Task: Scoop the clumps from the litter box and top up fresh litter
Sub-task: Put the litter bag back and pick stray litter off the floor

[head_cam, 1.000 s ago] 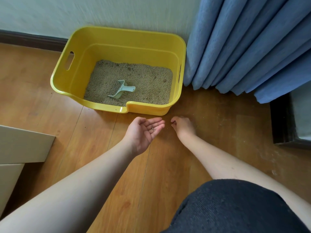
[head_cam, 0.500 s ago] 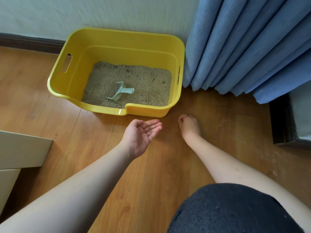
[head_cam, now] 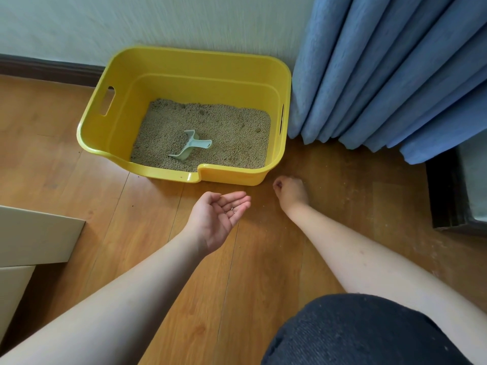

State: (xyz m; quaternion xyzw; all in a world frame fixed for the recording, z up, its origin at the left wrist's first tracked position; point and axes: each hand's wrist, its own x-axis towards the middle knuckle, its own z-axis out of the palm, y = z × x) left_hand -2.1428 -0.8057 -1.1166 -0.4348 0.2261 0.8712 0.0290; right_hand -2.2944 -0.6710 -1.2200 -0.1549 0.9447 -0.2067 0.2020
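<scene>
While the yellow box (head_cam: 147, 75) sits on the wood floor (head_cam: 66, 175) against the wall (head_cam: 131, 22), a pale green scoop (head_cam: 191, 146) lies on the litter (head_cam: 232, 138) inside it, near the front. The left hand (head_cam: 217, 218) is held palm up just in front of the box, fingers out flat, and a few tiny grains (head_cam: 232, 209) rest on them. The right hand (head_cam: 291, 192) is down at the floor near the box's front right corner, with its fingers curled in (whether they pinch anything, I cannot tell). Little specks (head_cam: 350, 200) dot the floor to the right of that hand. Blue curtains (head_cam: 382, 75) hang just beside the box on its right. A pale board (head_cam: 34, 238) shows at the left edge. A dark knee (head_cam: 355, 335) is at the bottom.
</scene>
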